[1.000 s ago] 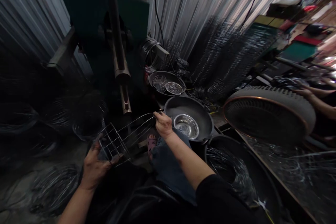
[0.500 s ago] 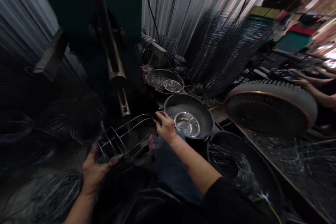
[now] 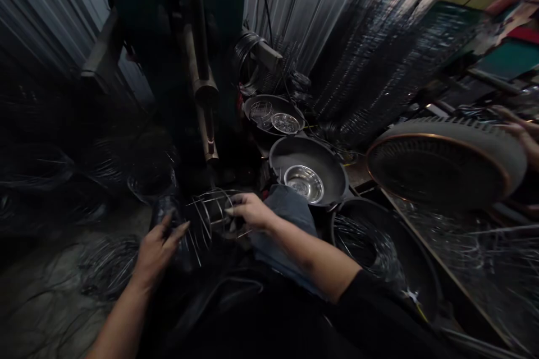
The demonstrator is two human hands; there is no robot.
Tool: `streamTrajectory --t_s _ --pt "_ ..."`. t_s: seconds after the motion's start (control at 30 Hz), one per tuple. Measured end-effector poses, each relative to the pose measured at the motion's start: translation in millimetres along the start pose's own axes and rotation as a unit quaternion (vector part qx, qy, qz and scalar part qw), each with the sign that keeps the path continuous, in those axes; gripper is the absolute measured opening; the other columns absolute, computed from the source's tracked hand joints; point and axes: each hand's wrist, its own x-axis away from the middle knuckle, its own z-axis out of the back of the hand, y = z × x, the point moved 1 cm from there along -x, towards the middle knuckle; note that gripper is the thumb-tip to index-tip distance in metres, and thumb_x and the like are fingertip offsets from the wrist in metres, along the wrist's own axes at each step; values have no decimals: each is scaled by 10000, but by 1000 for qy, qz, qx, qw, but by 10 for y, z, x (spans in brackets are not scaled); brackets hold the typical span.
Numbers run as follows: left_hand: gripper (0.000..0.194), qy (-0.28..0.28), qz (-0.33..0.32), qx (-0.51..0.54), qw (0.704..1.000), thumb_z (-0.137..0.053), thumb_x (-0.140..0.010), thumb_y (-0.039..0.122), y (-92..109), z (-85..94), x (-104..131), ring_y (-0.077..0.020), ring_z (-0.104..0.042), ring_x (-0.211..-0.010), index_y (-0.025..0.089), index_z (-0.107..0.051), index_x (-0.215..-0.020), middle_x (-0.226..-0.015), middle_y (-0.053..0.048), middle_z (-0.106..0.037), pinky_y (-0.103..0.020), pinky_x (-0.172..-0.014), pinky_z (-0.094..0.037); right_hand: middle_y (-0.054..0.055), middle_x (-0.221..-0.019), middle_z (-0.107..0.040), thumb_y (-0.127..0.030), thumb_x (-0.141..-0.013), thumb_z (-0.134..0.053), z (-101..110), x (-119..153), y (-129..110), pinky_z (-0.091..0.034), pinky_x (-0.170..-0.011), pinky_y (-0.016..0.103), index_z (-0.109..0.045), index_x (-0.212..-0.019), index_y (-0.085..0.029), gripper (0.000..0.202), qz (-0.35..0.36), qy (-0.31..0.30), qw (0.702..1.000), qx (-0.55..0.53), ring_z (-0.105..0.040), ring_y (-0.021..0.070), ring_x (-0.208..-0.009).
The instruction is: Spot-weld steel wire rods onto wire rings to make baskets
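Note:
A bent metal wire frame with several curved rods hangs low in front of me, below the machine's upright rod. My right hand is closed on its right end, fingers bent around the wires. At the frame's left end is my left hand, fingers and thumb apart; whether the thumb brushes a wire is hard to see in the dark. A shiny metal bowl holding small pieces sits in a wide dark pan just beyond my right hand.
Brass-coloured machine parts stand ahead. A farther pan holds wire pieces and a shallow dish. Coiled wire lies in a basin at right; more wire lies on the left floor. A large round fan-like cover is beside a co-worker's hand.
The wire frame has turned and come closer to my body. My right hand has moved left and down with it, while the left hand's fingers have come off the frame and spread.

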Motion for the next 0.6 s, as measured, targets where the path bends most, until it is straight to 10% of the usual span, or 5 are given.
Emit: streamTrajectory --t_s 0.2,0.6 --pt "850 -79 -380 -176 905 -643 -753 345 157 -57 245 -316 -378 -1359 292 -244 -1502 -1469 -91 -430 -488 -1098 -347 19 -462 -603 0 -778 -503 96 -226 -231 -391 -346 186 -568 -635 -113 194 -97 -10 994 -50 -529 124 -341" --pt "867 -12 -453 -196 870 -620 -826 425 82 -389 24 -342 -465 -1279 235 -144 -1524 -1406 -156 -467 -486 -1000 -455 5 -535 -606 -44 -778 -579 -6 -503 -627 -475 -506 225 -577 -570 -135 227 -56 -15 986 154 -578 129 -488"
